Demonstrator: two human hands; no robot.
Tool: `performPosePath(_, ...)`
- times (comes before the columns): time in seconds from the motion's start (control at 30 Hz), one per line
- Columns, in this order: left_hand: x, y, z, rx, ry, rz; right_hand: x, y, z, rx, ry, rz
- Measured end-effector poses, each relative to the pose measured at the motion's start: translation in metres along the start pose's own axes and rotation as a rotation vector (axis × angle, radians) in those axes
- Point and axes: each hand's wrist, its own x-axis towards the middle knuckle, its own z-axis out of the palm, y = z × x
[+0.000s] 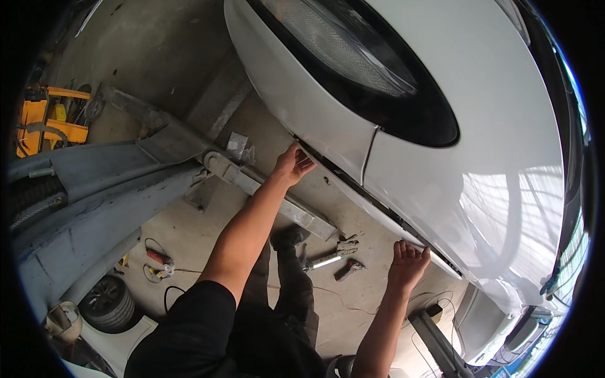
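Note:
A white car body panel with a dark-edged lamp (359,57) fills the upper right. Along its lower edge runs a long, narrow white trim strip (378,213), with a dark gap between strip and body. My left hand (294,164) is closed at the strip's upper left end, its fingers curled at the edge and partly hidden. Farther right and lower down, my right hand (408,266) grips the strip near its other end, fingers bent over the edge. A vertical seam (370,157) splits the car body above the strip, between my hands.
A grey lift arm (302,214) reaches from the left towards my feet. On the concrete floor lie a lit work lamp (324,262), gloves (347,245), a red-and-black power tool (348,270) and cables. A wheel (108,304) and a yellow tool cart (66,132) stand left.

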Motion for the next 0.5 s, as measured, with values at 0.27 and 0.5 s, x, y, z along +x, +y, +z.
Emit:
performPosePath(0.27,0.006,-0.009,-0.014,-0.054,-0.071,-0.009,0.000,0.002,-0.002,0.011,0.001,-0.034)
performPosePath(0.5,-0.003,-0.012,-0.009,-0.013,-0.025,0.000,0.001,0.005,-0.011,0.048,-0.118,-0.059)
